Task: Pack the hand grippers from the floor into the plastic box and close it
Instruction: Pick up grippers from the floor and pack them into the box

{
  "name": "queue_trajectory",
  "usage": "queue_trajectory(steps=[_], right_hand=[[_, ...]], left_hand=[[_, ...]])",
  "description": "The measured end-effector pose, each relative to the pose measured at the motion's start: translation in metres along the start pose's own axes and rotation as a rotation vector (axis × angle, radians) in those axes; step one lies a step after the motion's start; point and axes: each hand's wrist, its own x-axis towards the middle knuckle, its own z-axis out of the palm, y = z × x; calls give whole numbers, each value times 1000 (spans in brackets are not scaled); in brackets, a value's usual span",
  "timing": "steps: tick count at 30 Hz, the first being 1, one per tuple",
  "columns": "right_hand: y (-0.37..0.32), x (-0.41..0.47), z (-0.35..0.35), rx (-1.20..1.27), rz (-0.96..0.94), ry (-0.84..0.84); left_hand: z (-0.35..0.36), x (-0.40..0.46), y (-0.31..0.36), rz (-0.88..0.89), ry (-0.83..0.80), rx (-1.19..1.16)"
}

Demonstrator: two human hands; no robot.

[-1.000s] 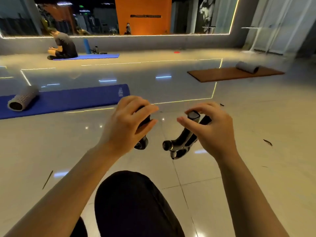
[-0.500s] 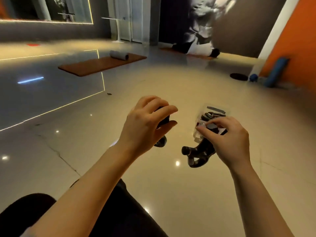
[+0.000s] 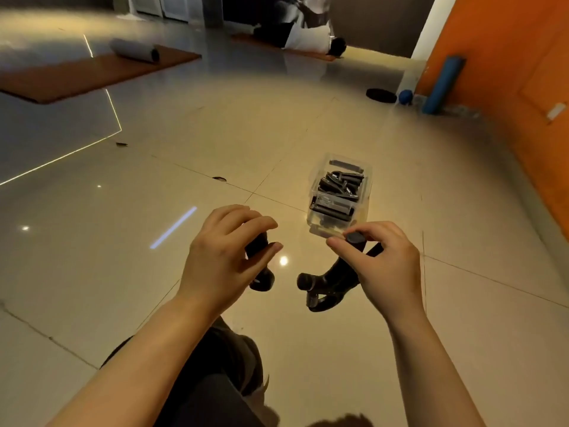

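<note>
A clear plastic box point(image 3: 366, 192) stands open on the floor ahead of me, with several black hand grippers point(image 3: 340, 184) lying inside. My left hand point(image 3: 224, 257) grips one black hand gripper point(image 3: 260, 272), mostly hidden by the fingers. My right hand point(image 3: 381, 266) holds another black hand gripper point(image 3: 326, 285) by its upper handle; its lower handle and spring hang toward the left. Both hands hover above the floor just in front of the box. No lid is visible.
The floor is glossy tile. A brown mat point(image 3: 92, 72) with a rolled grey mat point(image 3: 135, 50) lies far left. A person point(image 3: 304, 35) lies on a mat at the back. An orange wall point(image 3: 508, 87) with a blue roller point(image 3: 443, 84) runs along the right.
The view swung right, away from the mirror and blue mat, bringing the plastic box into full view. Both hands kept hold of their grippers and came close to the box.
</note>
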Motion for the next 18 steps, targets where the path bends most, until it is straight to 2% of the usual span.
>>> queue_trajectory(steps=[3,9,12,18], right_hand=[[18,37,12,-47,1,-8],[69,106,17,-49,44,-150],[98,149,3,-22,57,-237],[173,242,-51,-33,17,-269]], left_hand=[[11,22,-10,24,84,33],[58,61,0,-57,-1,19],[104,99,16,-78,-14,63],[217,176,45,-151,2,81]])
